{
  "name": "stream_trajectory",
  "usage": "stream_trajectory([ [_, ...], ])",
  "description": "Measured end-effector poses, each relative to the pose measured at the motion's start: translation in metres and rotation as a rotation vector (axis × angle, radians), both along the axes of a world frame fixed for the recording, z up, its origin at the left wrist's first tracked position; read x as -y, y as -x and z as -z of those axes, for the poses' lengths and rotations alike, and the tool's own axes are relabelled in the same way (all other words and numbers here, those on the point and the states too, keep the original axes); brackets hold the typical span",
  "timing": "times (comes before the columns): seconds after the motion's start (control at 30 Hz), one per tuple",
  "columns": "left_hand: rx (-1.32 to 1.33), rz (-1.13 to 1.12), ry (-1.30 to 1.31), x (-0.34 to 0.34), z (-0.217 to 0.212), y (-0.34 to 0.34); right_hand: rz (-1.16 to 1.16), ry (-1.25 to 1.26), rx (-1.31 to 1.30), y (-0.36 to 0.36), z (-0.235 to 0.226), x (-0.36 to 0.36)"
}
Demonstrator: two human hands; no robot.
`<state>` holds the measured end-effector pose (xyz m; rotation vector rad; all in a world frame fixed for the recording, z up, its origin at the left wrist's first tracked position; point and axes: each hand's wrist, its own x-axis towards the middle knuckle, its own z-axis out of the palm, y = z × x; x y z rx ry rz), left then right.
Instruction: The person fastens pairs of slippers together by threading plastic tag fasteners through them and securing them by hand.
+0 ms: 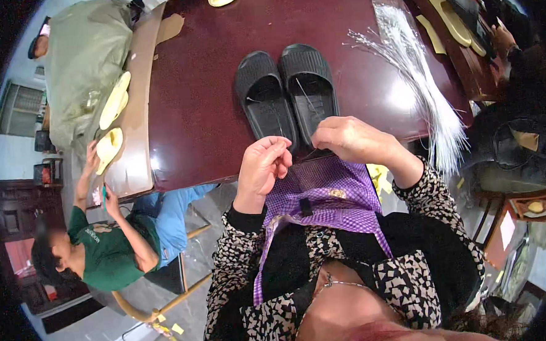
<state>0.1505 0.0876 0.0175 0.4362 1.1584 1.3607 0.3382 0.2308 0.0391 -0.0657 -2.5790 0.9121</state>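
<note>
Now the left hand (263, 169) and right hand (353, 140) curl, pinched closed, near black slippers (311, 97).

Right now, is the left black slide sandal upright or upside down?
Upright; the black slide sandal shows its ribbed strap facing up.

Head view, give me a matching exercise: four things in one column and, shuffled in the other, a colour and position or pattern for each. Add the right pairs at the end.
Things
1. Central pair of slippers
2. Apron
3. Bundle of thin strands
4. Shirt of the co-worker at the left

Descriptions
A. White, hanging partly over the table edge
B. Green, with a print
C. Black, side by side
D. Purple, checked

Right pairs: 1-C, 2-D, 3-A, 4-B
</note>
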Motion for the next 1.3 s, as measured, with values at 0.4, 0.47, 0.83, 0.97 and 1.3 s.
stream_trajectory([
  [0.4,-0.064,0.078,0.046,-0.067,0.019,0.038,0.095,-0.190,0.059,0.038,0.020,-0.045],
  [0.47,-0.143,0.013,0.043,-0.086,0.020,0.049,0.177,-0.225,0.040,0.055,0.020,-0.052],
  [0.83,-0.097,-0.097,0.004,-0.114,0.036,0.055,0.414,-0.176,-0.232,0.049,0.036,-0.053],
  [0.97,-0.083,-0.147,-0.029,-0.115,0.041,0.053,0.596,-0.004,-0.337,0.042,0.027,-0.086],
  [1.3,-0.105,-0.195,-0.051,-0.121,0.045,0.046,0.887,0.132,0.273,0.090,0.046,-0.180],
])
